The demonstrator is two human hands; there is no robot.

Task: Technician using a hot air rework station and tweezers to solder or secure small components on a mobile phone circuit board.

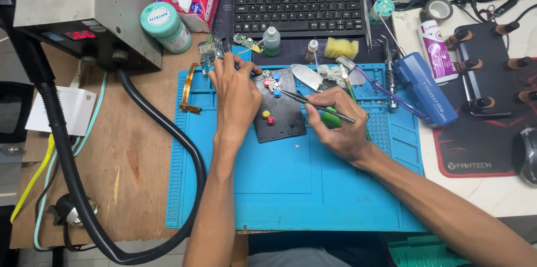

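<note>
Two hands at work on our blue mat (pixel 291 188). Our left hand (pixel 238 96) lies flat, fingers together, pressing on the upper left corner of a dark plate (pixel 285 118); its fingertips reach a small circuit board (pixel 270 79) pinned there by red, blue and yellow pegs. Our right hand (pixel 335 121) is curled in a pinch around thin tweezers (pixel 313 104), whose tips point left toward the small circuit board, just beside our left thumb. Beyond the left fingertips: a second circuit board (pixel 211 50), a green-capped bottle (pixel 272 41), a yellow sponge (pixel 341 48), a keyboard (pixel 297 3). Right of the right hand: a blue box (pixel 425 88). Left of the left wrist: a thick black hose (pixel 173 132).
</note>
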